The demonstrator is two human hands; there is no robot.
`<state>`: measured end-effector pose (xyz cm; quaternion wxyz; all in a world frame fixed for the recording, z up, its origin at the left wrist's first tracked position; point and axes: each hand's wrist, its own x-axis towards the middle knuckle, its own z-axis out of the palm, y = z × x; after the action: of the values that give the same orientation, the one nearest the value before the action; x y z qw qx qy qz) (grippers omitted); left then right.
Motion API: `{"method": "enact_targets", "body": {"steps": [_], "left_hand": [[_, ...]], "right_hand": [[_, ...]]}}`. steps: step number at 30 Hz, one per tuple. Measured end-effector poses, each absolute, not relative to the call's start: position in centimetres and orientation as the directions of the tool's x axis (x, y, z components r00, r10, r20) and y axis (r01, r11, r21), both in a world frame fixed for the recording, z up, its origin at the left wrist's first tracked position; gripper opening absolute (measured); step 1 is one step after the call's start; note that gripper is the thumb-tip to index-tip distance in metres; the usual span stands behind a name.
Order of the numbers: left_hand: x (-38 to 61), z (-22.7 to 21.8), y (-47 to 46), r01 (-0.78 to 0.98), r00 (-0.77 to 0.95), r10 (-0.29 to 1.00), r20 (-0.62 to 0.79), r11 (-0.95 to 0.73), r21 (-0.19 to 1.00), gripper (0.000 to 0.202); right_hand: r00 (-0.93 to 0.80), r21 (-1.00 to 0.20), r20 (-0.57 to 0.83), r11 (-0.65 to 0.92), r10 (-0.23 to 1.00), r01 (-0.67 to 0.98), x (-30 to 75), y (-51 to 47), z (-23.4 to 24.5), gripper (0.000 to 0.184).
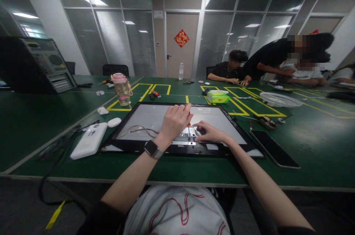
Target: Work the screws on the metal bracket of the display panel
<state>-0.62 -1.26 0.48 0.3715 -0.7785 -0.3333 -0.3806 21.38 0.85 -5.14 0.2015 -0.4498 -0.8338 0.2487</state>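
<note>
Head view: nearest the wearer, the left hand (pixel 173 122), with a watch (pixel 152 149) on its wrist, is closing around the red handle of a screwdriver (pixel 189 118) and standing the tip down on a metal strip (pixel 185 139). This strip runs along the near edge of a display panel (pixel 149 116), which is lying flat on the green surface (pixel 33 124). The right hand (pixel 209 133) is gripping nothing; its fingertips are pressing flat on the strip just beside the tip.

Risks, as judged:
- A slipping tip could be jabbing those fingertips or scoring the grey panel back.
- The loose wires (pixel 138 130) on the panel could be catching under the left forearm.
- A freed screw could be rolling off the near edge.

A white device (pixel 89 140) and a white case (pixel 114 122) are resting to the left, and a dark phone (pixel 274 149) to the right. Farther off, a pink bottle (pixel 122 89) and a green tissue pack (pixel 218 96) are standing among yellow tape lines, and other people are working at the far right.

Writing: the small panel label (pixel 205 109) and the gold characters on the red door ornament (pixel 181 38) are showing too small to read.
</note>
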Motion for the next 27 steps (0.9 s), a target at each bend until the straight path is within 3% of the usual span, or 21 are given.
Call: {"method": "enact_targets", "body": {"steps": [18, 20, 22, 25, 27], "left_hand": [[-0.5, 0.4, -1.5, 0.776, 0.466, 0.287, 0.837, -0.588, -0.23, 0.037], [-0.3, 0.3, -1.6, 0.744, 0.414, 0.321, 0.852, -0.659, -0.113, 0.037], [-0.2, 0.2, -1.5, 0.646, 0.317, 0.395, 0.862, -0.756, 0.108, 0.036], [0.1, 0.0, -0.9, 0.348, 0.17, 0.586, 0.792, -0.788, 0.509, 0.034], [0.1, 0.0, -0.2, 0.14, 0.135, 0.707, 0.695, -0.708, 0.693, 0.032]], "right_hand": [[-0.52, -0.596, 0.129, 0.485, 0.844, 0.64, 21.5, 1.1, -5.4, 0.066], [-0.519, -0.6, 0.124, 0.481, 0.846, 0.64, 21.4, 1.0, -5.3, 0.066], [-0.516, -0.605, 0.121, 0.475, 0.848, 0.639, 21.4, 1.0, -5.3, 0.066], [-0.512, -0.613, 0.11, 0.464, 0.852, 0.64, 21.4, 0.9, -5.3, 0.064], [-0.511, -0.616, 0.1, 0.457, 0.854, 0.642, 21.5, 0.9, -5.3, 0.064]]}}
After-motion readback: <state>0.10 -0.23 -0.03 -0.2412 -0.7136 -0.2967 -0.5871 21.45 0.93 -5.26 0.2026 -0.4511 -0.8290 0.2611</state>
